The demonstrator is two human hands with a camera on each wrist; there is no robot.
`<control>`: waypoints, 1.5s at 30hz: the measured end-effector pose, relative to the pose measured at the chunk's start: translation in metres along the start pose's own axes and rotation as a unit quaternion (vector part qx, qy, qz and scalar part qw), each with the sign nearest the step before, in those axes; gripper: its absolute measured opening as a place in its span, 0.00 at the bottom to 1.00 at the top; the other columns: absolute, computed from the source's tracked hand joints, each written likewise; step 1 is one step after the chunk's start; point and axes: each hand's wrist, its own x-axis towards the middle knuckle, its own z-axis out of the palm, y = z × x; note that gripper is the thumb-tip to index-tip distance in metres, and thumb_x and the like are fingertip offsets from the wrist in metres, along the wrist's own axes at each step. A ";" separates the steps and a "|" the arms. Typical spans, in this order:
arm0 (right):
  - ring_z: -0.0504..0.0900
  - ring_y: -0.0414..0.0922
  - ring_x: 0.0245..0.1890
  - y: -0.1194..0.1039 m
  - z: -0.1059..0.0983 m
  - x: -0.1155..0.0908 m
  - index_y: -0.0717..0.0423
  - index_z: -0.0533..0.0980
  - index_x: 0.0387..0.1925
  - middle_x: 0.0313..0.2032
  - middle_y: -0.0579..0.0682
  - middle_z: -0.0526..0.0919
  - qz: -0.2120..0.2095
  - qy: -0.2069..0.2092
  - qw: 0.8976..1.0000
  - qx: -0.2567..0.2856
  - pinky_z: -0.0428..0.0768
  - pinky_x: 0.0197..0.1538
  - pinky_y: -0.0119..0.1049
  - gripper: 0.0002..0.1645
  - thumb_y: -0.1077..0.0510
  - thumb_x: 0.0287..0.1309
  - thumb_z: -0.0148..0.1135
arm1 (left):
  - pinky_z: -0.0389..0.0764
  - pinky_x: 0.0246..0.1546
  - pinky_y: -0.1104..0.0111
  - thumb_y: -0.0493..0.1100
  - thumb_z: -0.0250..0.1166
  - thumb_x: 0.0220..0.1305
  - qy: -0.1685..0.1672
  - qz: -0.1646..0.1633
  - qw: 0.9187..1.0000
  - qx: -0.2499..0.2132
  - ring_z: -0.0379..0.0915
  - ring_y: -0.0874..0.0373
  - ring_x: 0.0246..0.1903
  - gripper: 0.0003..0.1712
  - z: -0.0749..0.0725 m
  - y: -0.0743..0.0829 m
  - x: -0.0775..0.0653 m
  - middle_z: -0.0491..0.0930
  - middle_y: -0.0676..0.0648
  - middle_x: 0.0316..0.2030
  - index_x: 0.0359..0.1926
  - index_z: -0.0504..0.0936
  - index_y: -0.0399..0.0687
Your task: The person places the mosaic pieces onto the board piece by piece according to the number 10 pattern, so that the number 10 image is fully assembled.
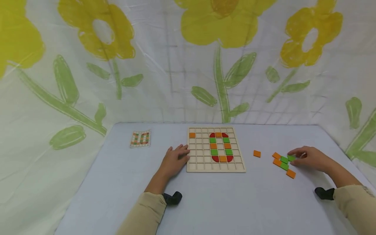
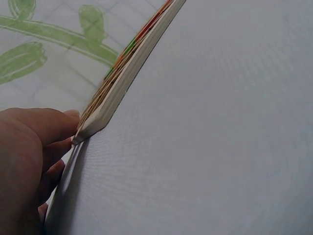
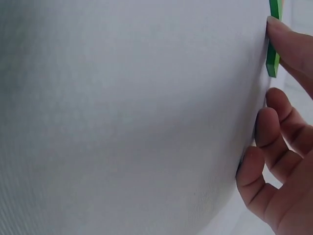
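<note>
A pale wooden grid board [image 1: 202, 167] lies flat on the table. Red, green and orange pieces form a ring on it, and one orange tile [image 1: 192, 135] sits near its upper left corner. My left hand [image 1: 173, 161] rests beside the board with thumb and fingertips against its left edge. In the left wrist view, the fingers of the left hand [image 2: 29, 156] meet the board's corner [image 2: 93, 125]. My right hand [image 1: 312, 159] pinches a green tile [image 1: 291, 158] at the loose tiles. The right wrist view shows its thumb on the green tile [image 3: 272, 63], other fingers curled near the tabletop.
Several loose orange and green tiles [image 1: 277, 162] lie left of my right hand. A separate orange tile [image 1: 257, 153] is between them and the board. A small pattern card [image 1: 140, 139] lies at the back left. Behind the table hangs a flower-painted sheet [image 1: 164, 81].
</note>
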 end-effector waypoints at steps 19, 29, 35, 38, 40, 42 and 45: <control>0.75 0.44 0.35 -0.074 -0.010 0.064 0.66 0.79 0.52 0.40 0.53 0.83 -0.057 0.017 0.997 -0.046 0.75 0.34 0.35 0.26 0.51 0.59 0.68 | 0.42 0.77 0.53 0.47 0.63 0.68 -0.006 0.012 1.000 -0.012 0.61 0.57 0.71 0.19 -0.002 0.003 0.003 0.72 0.53 0.66 0.58 0.82 0.49; 0.80 0.48 0.40 -0.209 0.031 0.135 0.63 0.80 0.54 0.45 0.56 0.81 -0.174 0.018 0.981 -0.086 0.81 0.44 0.45 0.22 0.54 0.64 0.63 | 0.43 0.77 0.52 0.47 0.63 0.68 -0.001 0.012 1.000 -0.014 0.61 0.56 0.71 0.19 0.000 0.002 0.000 0.73 0.53 0.66 0.57 0.82 0.49; 0.79 0.50 0.45 -0.255 0.060 0.158 0.61 0.79 0.56 0.49 0.56 0.78 -0.207 -0.004 0.973 -0.106 0.81 0.48 0.45 0.20 0.56 0.66 0.63 | 0.42 0.77 0.52 0.47 0.63 0.68 -0.005 0.009 1.000 -0.018 0.61 0.56 0.71 0.19 0.000 0.004 -0.002 0.72 0.53 0.66 0.58 0.82 0.49; 0.78 0.49 0.45 -0.268 0.071 0.167 0.60 0.79 0.56 0.48 0.56 0.78 -0.224 -0.007 0.967 -0.120 0.80 0.47 0.44 0.19 0.57 0.66 0.61 | 0.43 0.77 0.52 0.47 0.62 0.69 -0.005 0.007 1.000 -0.015 0.61 0.56 0.71 0.19 -0.001 0.004 -0.003 0.72 0.53 0.66 0.58 0.82 0.50; 0.78 0.49 0.45 -0.277 0.077 0.172 0.59 0.78 0.57 0.48 0.56 0.77 -0.226 -0.010 0.966 -0.128 0.80 0.48 0.44 0.19 0.57 0.68 0.60 | 0.43 0.77 0.52 0.47 0.62 0.69 -0.005 0.005 1.000 -0.012 0.61 0.56 0.71 0.19 -0.001 0.003 -0.003 0.72 0.54 0.66 0.58 0.82 0.50; 0.79 0.50 0.47 -0.286 0.083 0.175 0.59 0.78 0.58 0.50 0.56 0.77 -0.225 -0.014 0.966 -0.129 0.80 0.51 0.45 0.20 0.56 0.68 0.59 | 0.43 0.77 0.52 0.47 0.62 0.69 -0.005 0.005 1.000 -0.011 0.60 0.56 0.71 0.19 -0.002 0.002 -0.003 0.72 0.54 0.66 0.58 0.82 0.50; 0.79 0.51 0.51 -0.296 0.088 0.176 0.59 0.77 0.59 0.52 0.57 0.78 -0.220 -0.016 0.966 -0.131 0.80 0.55 0.47 0.22 0.55 0.68 0.59 | 0.43 0.77 0.51 0.47 0.62 0.69 -0.006 0.008 1.000 -0.010 0.60 0.56 0.71 0.19 -0.001 0.001 -0.002 0.72 0.53 0.66 0.58 0.82 0.50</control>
